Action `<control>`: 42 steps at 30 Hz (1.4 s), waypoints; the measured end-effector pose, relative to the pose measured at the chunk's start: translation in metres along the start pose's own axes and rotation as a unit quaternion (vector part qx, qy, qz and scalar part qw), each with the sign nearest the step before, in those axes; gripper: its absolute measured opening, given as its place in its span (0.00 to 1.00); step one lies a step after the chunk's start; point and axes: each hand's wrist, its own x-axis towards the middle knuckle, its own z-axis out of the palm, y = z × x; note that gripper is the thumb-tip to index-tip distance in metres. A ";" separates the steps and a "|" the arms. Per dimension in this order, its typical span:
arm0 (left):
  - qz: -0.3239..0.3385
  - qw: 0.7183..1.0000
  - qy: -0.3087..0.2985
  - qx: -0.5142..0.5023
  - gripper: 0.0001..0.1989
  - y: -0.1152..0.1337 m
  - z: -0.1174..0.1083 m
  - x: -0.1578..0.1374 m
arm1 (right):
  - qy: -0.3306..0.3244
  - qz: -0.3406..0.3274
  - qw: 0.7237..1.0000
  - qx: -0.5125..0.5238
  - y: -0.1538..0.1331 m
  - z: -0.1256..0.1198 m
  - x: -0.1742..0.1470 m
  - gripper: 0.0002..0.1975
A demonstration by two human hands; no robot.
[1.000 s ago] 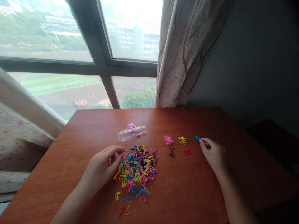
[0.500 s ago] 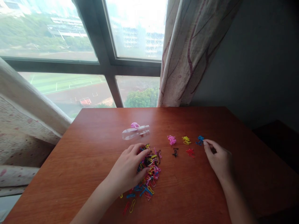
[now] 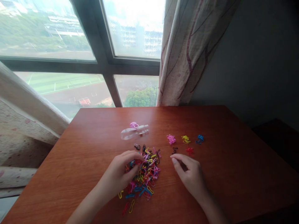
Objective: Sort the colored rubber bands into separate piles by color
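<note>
A mixed heap of small coloured rubber bands (image 3: 149, 169) lies on the wooden table. Reaching over its left side, my left hand (image 3: 127, 166) has thumb and index finger pinched on a rubber band, pinkish at the fingertips. My right hand (image 3: 189, 172) is right of the heap, its thumb and index finger closed with nothing visible in them. Its fingertips come just in front of a few black rubber bands (image 3: 175, 149), partly covering them. Small groups of pink bands (image 3: 171, 139), yellow bands (image 3: 186, 139), blue bands (image 3: 200, 138) and red bands (image 3: 190, 151) lie beyond it.
Behind the heap, a clear plastic bottle-shaped container (image 3: 134, 132) lies on its side with a pink loop at it. The table (image 3: 93, 146) reaches back to a window, with a curtain (image 3: 179, 62) on the right and another curtain on the left.
My right hand has moved left and nearer, away from the blue bands to the black ones. My left hand has drawn back over the heap and pinched its fingers, uncovering bands at the heap's far edge.
</note>
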 end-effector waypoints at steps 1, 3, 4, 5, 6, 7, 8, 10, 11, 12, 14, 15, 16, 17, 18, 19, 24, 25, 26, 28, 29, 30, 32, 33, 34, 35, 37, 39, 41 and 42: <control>-0.010 1.000 -0.004 -0.004 0.10 0.000 -0.002 -0.002 | -0.017 -0.007 1.000 0.008 -0.002 0.005 -0.002 0.09; -0.021 1.000 -0.020 -0.004 0.10 0.000 -0.007 -0.005 | -0.044 -0.022 0.999 0.010 -0.004 0.012 -0.004 0.09; -0.022 0.999 -0.031 -0.001 0.10 0.000 -0.009 -0.006 | -0.052 -0.027 0.998 0.008 -0.004 0.014 -0.005 0.09; -0.022 0.999 -0.040 0.001 0.10 -0.001 -0.011 -0.007 | -0.057 -0.028 0.998 0.006 -0.003 0.015 -0.006 0.09; -0.021 0.999 -0.044 0.001 0.10 -0.001 -0.013 -0.007 | -0.058 -0.027 0.998 0.004 -0.001 0.015 -0.007 0.08; -0.020 0.999 -0.041 0.000 0.10 -0.001 -0.014 -0.007 | -0.058 -0.025 0.998 0.003 0.000 0.015 -0.007 0.08; -0.022 0.999 -0.031 0.001 0.10 -0.001 -0.016 -0.006 | -0.057 -0.024 0.998 0.002 0.002 0.014 -0.008 0.08; -0.026 1.000 -0.006 0.011 0.09 -0.003 -0.017 -0.003 | -0.058 -0.024 0.998 -0.004 0.005 0.013 -0.009 0.08; -0.026 0.999 0.002 0.022 0.09 -0.004 -0.018 -0.001 | -0.059 -0.024 0.998 -0.007 0.005 0.013 -0.009 0.08; -0.025 0.999 0.005 0.036 0.09 -0.006 -0.018 0.001 | -0.060 -0.026 0.998 -0.010 0.006 0.013 -0.009 0.08; -0.017 0.997 0.004 0.072 0.08 -0.009 -0.017 0.007 | -0.065 -0.028 0.997 -0.015 0.007 0.014 -0.010 0.08; -0.012 0.996 0.002 0.093 0.08 -0.010 -0.017 0.011 | -0.066 -0.029 0.997 -0.017 0.007 0.014 -0.009 0.08; -0.009 0.993 -0.002 0.116 0.08 -0.011 -0.016 0.014 | -0.066 -0.030 0.997 -0.018 0.007 0.015 -0.009 0.08; -0.008 0.990 -0.009 0.141 0.08 -0.012 -0.015 0.019 | -0.066 -0.029 0.997 -0.018 0.007 0.015 -0.009 0.08; -0.009 0.986 -0.018 0.168 0.08 -0.012 -0.014 0.023 | -0.066 -0.028 0.997 -0.017 0.007 0.015 -0.009 0.08; -0.011 0.980 -0.031 0.196 0.09 -0.011 -0.013 0.028 | -0.066 -0.027 0.997 -0.016 0.007 0.015 -0.009 0.08; -0.025 0.952 -0.073 0.296 0.07 -0.008 -0.005 0.048 | -0.066 -0.025 0.997 -0.017 0.007 0.014 -0.010 0.09; -0.026 0.949 -0.072 0.307 0.06 -0.008 -0.002 0.050 | -0.067 -0.024 0.997 -0.018 0.007 0.015 -0.010 0.09; -0.027 0.946 -0.071 0.315 0.06 -0.009 0.000 0.052 | -0.067 -0.023 0.997 -0.019 0.007 0.015 -0.010 0.09; -0.028 0.943 -0.071 0.325 0.06 -0.010 0.003 0.054 | -0.066 -0.021 0.997 -0.020 0.008 0.015 -0.009 0.09; -0.029 0.942 -0.071 0.326 0.06 -0.011 0.004 0.055 | -0.065 -0.020 0.997 -0.020 0.008 0.015 -0.009 0.09; -0.029 0.942 -0.072 0.326 0.07 -0.012 0.005 0.055 | -0.064 -0.020 0.998 -0.019 0.008 0.015 -0.009 0.09; -0.026 0.945 -0.070 0.317 0.07 -0.014 0.005 0.054 | -0.063 -0.020 0.998 -0.019 0.007 0.014 -0.009 0.09; -0.025 0.948 -0.067 0.309 0.07 -0.014 0.004 0.054 | -0.061 -0.020 0.998 -0.020 0.007 0.014 -0.009 0.09; -0.024 0.952 -0.064 0.298 0.06 -0.014 0.002 0.053 | -0.060 -0.020 0.998 -0.021 0.006 0.013 -0.009 0.09; -0.022 0.956 -0.060 0.285 0.05 -0.015 0.001 0.052 | -0.059 -0.020 0.998 -0.022 0.006 0.013 -0.010 0.09; -0.020 0.966 -0.052 0.254 0.04 -0.015 -0.002 0.050 | -0.057 -0.021 0.998 -0.022 0.005 0.012 -0.010 0.09; -0.027 0.974 -0.038 0.222 0.04 -0.016 -0.004 0.048 | -0.056 -0.021 0.998 -0.021 0.005 0.012 -0.010 0.09; -0.037 0.982 -0.020 0.185 0.05 -0.016 -0.004 0.047 | -0.055 -0.020 0.998 -0.020 0.005 0.012 -0.010 0.09; -0.038 0.985 -0.011 0.165 0.05 -0.015 -0.005 0.046 | -0.054 -0.019 0.998 -0.019 0.005 0.012 -0.010 0.09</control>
